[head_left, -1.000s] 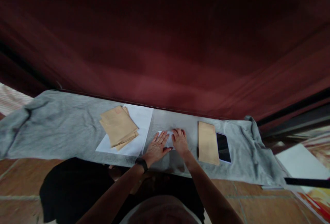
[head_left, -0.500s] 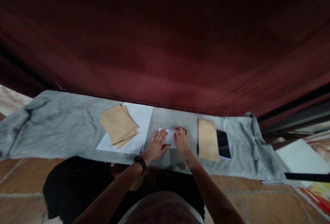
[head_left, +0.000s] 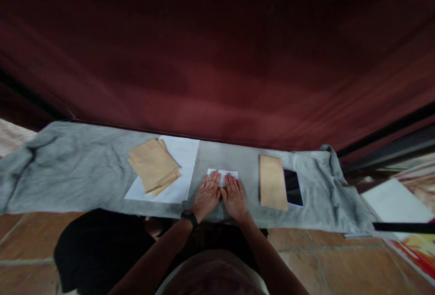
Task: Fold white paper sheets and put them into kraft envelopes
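A small piece of white paper [head_left: 222, 172], apparently folded, lies on the grey cloth in front of me. My left hand [head_left: 207, 194] rests flat over its left part, fingers stretched forward. Beside it my right hand [head_left: 234, 197] lies flat on the right part, also with straight fingers. The two hands nearly meet at the thumbs and cover most of the paper's near side. To their left, several brown envelopes [head_left: 154, 163] lie loosely stacked on large white sheets [head_left: 185, 154]. A neat stack of brown envelopes [head_left: 273, 181] sits to the right of my right hand.
A dark-screened phone [head_left: 292, 187] lies just right of the neat envelope stack. Grey cloth [head_left: 84, 163] covers the long narrow surface. Dark red fabric [head_left: 217, 82] rises along its far edge. A white board or sheet [head_left: 397, 200] is at the lower right, above the tiled floor [head_left: 295, 245].
My right hand has moved left and closer to my body, flattening beside the left hand. The white paper's visible part now looks narrower from front to back.
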Action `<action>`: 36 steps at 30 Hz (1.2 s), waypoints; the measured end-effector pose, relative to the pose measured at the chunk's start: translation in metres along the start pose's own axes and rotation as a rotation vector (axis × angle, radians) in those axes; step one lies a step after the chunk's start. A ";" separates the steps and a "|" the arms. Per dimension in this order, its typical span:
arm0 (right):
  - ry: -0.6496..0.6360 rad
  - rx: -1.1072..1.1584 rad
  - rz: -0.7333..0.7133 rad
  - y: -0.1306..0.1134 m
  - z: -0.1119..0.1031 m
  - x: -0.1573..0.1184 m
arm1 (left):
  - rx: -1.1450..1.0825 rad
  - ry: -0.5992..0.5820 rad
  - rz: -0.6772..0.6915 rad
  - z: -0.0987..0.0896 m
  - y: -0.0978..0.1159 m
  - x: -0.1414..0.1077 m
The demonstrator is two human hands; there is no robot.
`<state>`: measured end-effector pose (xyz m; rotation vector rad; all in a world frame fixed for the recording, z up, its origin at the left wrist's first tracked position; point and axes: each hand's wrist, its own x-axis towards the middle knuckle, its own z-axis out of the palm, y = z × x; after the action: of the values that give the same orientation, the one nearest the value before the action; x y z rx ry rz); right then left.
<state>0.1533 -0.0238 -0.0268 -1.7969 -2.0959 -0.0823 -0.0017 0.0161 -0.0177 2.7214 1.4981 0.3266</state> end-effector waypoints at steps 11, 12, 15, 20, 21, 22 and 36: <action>0.093 -0.052 0.003 0.028 0.000 -0.027 | 0.017 0.072 -0.065 -0.009 -0.013 -0.013; 0.090 -0.052 0.003 0.029 -0.001 -0.029 | 0.025 0.070 -0.070 -0.009 -0.013 -0.013; 0.076 -0.056 0.010 0.029 -0.002 -0.030 | 0.048 0.064 -0.072 -0.010 -0.011 -0.012; 0.075 -0.054 0.009 0.027 -0.003 -0.030 | 0.032 0.061 0.021 -0.011 -0.003 -0.005; 0.077 -0.053 0.010 0.027 -0.003 -0.029 | 0.018 0.057 0.047 -0.010 -0.001 -0.002; 0.076 -0.054 0.011 0.027 -0.003 -0.029 | 0.001 0.051 0.073 -0.010 0.002 0.001; 0.059 -0.042 0.035 0.027 -0.004 -0.027 | -0.070 0.013 0.174 0.002 0.002 0.012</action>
<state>0.1831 -0.0459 -0.0372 -1.8313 -2.0357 -0.1692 0.0061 0.0253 -0.0173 2.8042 1.2292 0.3933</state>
